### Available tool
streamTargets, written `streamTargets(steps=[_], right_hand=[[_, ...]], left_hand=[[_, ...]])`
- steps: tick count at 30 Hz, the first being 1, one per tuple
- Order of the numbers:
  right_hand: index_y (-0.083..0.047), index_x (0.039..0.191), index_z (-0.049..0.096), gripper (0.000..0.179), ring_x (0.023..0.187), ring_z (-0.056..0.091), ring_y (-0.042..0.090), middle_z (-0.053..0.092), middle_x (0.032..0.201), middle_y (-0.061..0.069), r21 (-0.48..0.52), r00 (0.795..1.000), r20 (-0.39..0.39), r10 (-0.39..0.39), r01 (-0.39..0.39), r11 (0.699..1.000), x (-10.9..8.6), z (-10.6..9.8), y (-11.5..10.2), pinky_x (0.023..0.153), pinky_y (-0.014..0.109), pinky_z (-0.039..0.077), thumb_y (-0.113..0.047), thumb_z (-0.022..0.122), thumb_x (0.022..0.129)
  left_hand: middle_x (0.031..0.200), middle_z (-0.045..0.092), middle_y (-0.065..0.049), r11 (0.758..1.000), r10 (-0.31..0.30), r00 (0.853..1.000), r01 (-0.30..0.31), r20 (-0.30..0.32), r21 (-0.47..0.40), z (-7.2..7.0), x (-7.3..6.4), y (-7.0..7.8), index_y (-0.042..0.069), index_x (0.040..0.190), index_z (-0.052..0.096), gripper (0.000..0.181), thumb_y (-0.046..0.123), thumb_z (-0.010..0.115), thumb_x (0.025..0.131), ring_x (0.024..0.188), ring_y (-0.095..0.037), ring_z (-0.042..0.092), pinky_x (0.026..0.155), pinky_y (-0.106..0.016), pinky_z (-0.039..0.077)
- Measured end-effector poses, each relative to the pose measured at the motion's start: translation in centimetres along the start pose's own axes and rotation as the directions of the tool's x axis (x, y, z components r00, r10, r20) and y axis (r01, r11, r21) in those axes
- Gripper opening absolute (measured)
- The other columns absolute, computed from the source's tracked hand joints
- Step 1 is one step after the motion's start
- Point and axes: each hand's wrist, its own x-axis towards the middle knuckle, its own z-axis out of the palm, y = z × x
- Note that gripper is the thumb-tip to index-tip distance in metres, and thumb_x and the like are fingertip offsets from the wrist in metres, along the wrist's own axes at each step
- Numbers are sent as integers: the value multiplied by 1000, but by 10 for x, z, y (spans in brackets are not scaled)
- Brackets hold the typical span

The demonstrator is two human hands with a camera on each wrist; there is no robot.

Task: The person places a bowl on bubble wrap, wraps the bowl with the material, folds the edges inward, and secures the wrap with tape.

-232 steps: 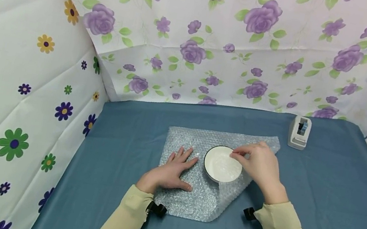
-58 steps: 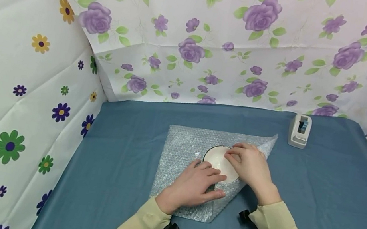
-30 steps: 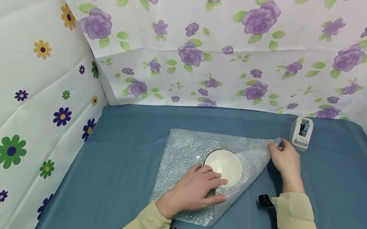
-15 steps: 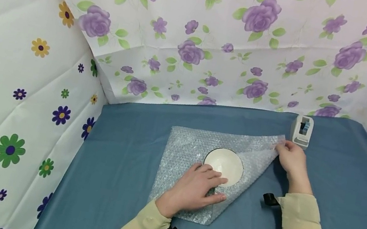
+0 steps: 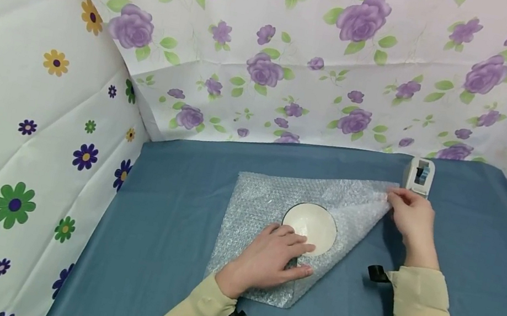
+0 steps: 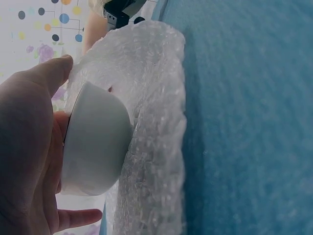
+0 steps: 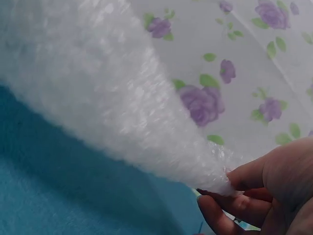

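Observation:
A white bowl (image 5: 315, 223) with a dark rim stands mouth up on a sheet of bubble wrap (image 5: 253, 203), whose near right corner is folded up against it. My left hand (image 5: 265, 258) lies across the bowl's near left rim, fingers extended over the mouth and thumb on the folded wrap. Seen from the left wrist, the bowl's side (image 6: 95, 144) is below the fingers and the fold rises beside it. My right hand (image 5: 412, 215) pinches the far right corner of the bubble wrap (image 7: 127, 98) between thumb and fingers, lifting that edge off the table.
A white tape dispenser (image 5: 419, 176) stands at the back right, just behind my right hand. Blue cloth (image 5: 164, 210) covers the table. Floral sheets (image 5: 275, 27) hang behind it and along the left side.
My right hand has left the bowl's rim, taken the far right corner of the wrap, and drawn it outward and away. My left hand moved earlier from the flat wrap onto the bowl.

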Motion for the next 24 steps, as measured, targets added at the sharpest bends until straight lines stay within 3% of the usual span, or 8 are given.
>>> streamTargets(steps=[7, 17, 24], right_hand=[[2, 143, 66, 52, 104, 66, 29, 67, 130, 24, -25, 998, -13, -57, 57, 998, -6, -6, -11, 66, 11, 48, -38, 50, 114], [-5, 143, 68, 54, 87, 66, 0, 71, 129, 19, 12, 996, 24, -81, 81, 997, -25, -16, -41, 71, 17, 58, -46, 57, 111], [-6, 140, 70, 51, 88, 68, 8, 73, 127, 20, -73, 985, 79, -156, 162, 984, -39, -22, -57, 72, 21, 58, -46, 57, 111]], left_hand=[[145, 66, 3, 1000, -3, 1000, 3, 4, -3, 0, 0, 0, 30, 150, 65, 55, 63, 47, 110, 134, -19, 57, 117, -47, 42], [146, 66, 3, 1000, -2, 1000, 2, 2, -5, 1, 0, -1, 30, 151, 64, 55, 63, 48, 110, 133, -19, 57, 115, -46, 43], [146, 66, 3, 1000, -7, 1000, 7, 9, -8, 1, 1, 0, 30, 151, 64, 56, 64, 47, 110, 133, -19, 57, 115, -47, 43]])
